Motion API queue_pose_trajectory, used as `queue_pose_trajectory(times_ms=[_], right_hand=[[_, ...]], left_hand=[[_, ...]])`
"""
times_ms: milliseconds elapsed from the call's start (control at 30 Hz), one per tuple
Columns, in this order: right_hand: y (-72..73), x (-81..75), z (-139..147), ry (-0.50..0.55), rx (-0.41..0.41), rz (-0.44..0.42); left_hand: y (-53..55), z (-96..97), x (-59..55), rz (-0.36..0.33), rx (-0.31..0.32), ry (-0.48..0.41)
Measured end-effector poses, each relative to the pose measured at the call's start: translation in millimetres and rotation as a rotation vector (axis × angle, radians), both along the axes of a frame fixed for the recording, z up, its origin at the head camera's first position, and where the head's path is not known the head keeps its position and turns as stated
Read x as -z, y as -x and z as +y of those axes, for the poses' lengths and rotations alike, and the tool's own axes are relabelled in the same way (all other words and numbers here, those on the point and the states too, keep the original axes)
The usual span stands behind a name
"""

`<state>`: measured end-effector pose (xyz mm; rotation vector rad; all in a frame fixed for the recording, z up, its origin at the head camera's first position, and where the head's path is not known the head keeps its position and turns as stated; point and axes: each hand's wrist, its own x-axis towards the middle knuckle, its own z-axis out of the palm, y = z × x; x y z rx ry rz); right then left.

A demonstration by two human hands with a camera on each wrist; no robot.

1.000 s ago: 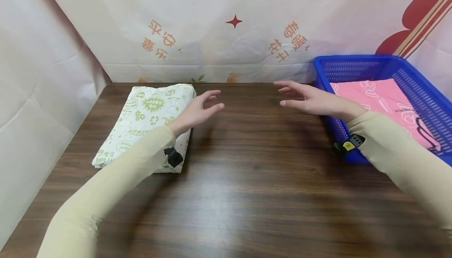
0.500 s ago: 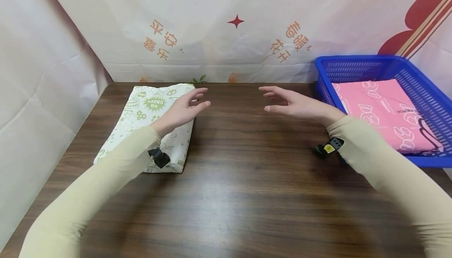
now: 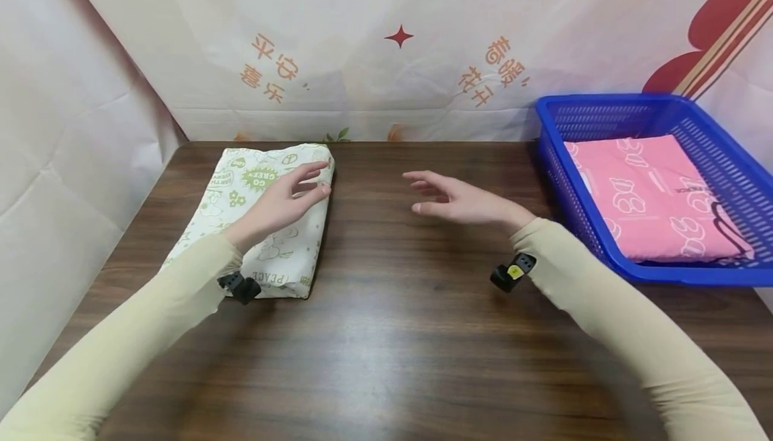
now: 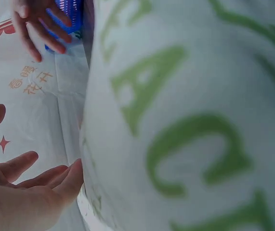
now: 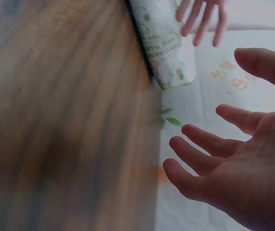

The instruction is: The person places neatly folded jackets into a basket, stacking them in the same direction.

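Observation:
A folded white cloth with green print (image 3: 241,192) lies at the left of the brown table (image 3: 386,333). My left hand (image 3: 280,203) is over its right half in the head view, fingers relaxed and holding nothing. In the left wrist view the green-lettered cloth (image 4: 185,110) fills most of the picture, with the fingers beside its edge. My right hand (image 3: 459,199) hovers over the middle of the table, between the cloth and a blue basket (image 3: 561,186). Its fingers are loosely spread, as the right wrist view shows, and nothing is in them.
Inside the blue basket at the right lies a folded pink cloth (image 3: 652,192) with white print. A white printed curtain (image 3: 362,45) hangs behind the table and along its left side. Each wrist carries a small black camera.
Both hands have moved left: the left one further over the green-printed cloth, the right one away from the basket's side. The cloths and basket stay where they were.

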<state>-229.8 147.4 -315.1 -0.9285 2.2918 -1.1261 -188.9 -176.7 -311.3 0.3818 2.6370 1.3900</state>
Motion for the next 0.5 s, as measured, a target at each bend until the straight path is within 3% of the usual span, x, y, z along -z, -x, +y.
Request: queue_pose_trajectory(times_ms=[167, 500], right_hand=[[-4.1, 15.5, -14.9, 0.010, -0.026, -0.013], [-9.1, 28.6, -42.1, 0.044, -0.049, -0.016]], left_hand=[[-7.4, -8.9, -3.9, -0.014, -0.024, 0.012], [-16.9, -34.8, -13.2, -0.009, -0.063, 0.047]])
